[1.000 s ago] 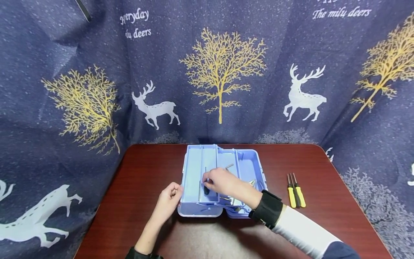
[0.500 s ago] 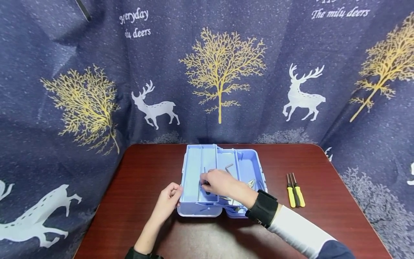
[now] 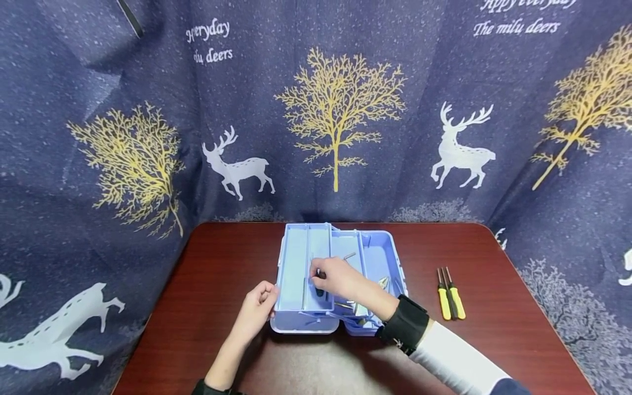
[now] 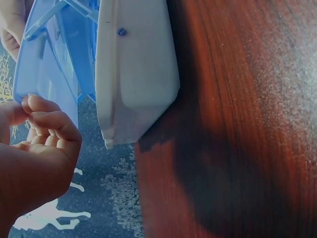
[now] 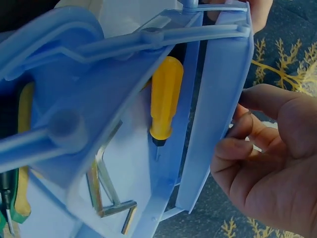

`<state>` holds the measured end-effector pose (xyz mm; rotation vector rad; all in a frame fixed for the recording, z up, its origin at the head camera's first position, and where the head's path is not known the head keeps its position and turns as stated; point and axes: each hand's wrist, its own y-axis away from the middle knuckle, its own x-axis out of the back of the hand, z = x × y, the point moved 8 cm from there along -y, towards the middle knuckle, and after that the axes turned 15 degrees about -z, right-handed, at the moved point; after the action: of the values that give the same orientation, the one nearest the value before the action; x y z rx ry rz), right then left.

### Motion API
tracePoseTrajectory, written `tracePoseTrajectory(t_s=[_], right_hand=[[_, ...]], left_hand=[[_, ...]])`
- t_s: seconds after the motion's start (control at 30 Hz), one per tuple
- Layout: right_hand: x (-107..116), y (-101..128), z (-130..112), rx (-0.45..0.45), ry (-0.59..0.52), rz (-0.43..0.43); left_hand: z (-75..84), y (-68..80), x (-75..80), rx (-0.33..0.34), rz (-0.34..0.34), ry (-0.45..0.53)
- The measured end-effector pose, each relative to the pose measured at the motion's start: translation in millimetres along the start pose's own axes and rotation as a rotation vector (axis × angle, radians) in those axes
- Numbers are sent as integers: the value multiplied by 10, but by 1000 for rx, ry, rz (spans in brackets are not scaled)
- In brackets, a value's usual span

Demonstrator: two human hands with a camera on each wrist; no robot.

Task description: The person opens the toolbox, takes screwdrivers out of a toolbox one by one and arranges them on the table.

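Note:
A light blue toolbox (image 3: 375,258) stands open in the middle of the table, its upper tray (image 3: 296,263) swung out to the left. My left hand (image 3: 258,308) pinches that tray's left rim (image 4: 34,84) with curled fingers (image 4: 49,124). My right hand (image 3: 342,278) reaches over the tray, and its curled fingers (image 5: 235,144) press on the tray's wall (image 5: 218,109). A yellow-handled screwdriver (image 5: 165,99) lies in the tray just beside them and looks dark (image 3: 319,284) from the head view. Hex keys (image 5: 106,198) lie lower in the box.
Two yellow screwdrivers (image 3: 451,300) lie side by side on the dark red table (image 3: 494,329), right of the box. Pliers with green and yellow handles (image 5: 15,163) sit inside the box. A dark blue curtain with deer and trees (image 3: 336,120) hangs close behind the table.
My right hand has shifted slightly up the tray. The left hand stays at the tray's rim and the box has not moved.

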<state>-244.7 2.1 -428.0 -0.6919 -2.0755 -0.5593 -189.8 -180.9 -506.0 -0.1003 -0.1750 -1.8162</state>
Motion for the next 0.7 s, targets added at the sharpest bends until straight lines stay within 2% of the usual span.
tracePoseTrajectory(t_s=[0.2, 0.47, 0.57, 0.7], right_hand=[[41, 118, 53, 40, -110, 22], [224, 434, 192, 58, -186, 100], [338, 594, 266, 51, -187, 146], [498, 830, 409, -12, -143, 222]], left_hand=[[8, 5, -4, -16, -1, -5], [-6, -22, -1, 26, 9, 14], [-31, -26, 6, 41, 9, 23], [-41, -27, 13, 43, 4, 24]])
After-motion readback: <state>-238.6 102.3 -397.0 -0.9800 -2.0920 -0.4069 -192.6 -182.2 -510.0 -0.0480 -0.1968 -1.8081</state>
